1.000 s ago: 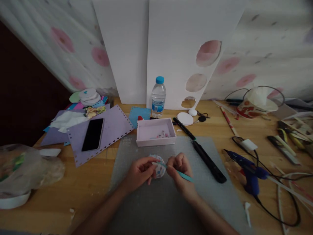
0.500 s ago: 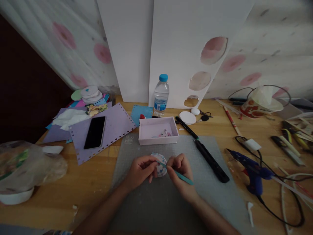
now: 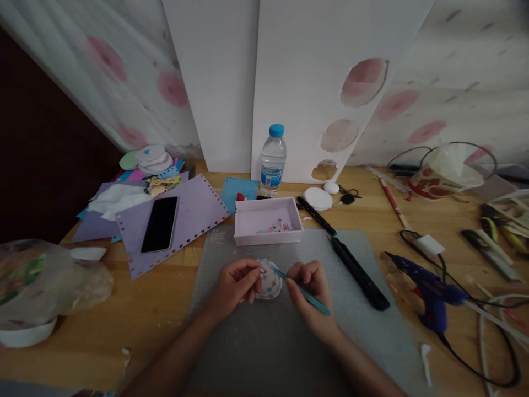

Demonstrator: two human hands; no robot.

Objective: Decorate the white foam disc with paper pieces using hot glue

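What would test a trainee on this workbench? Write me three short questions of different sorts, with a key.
1. True or false: the right hand holds a slim teal tool.
2. What stands just behind the open, pale pink box?
A) a glue gun
B) a water bottle
C) a utility knife
3. Fill in the colour: the smartphone lies on a ____ sheet.

Key: 1. True; 2. B; 3. purple.

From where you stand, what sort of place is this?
Likely a home craft table: a grey cutting mat, a blue glue gun and heart-edged purple paper lie on the wood, with a flower-patterned curtain or sheet behind.
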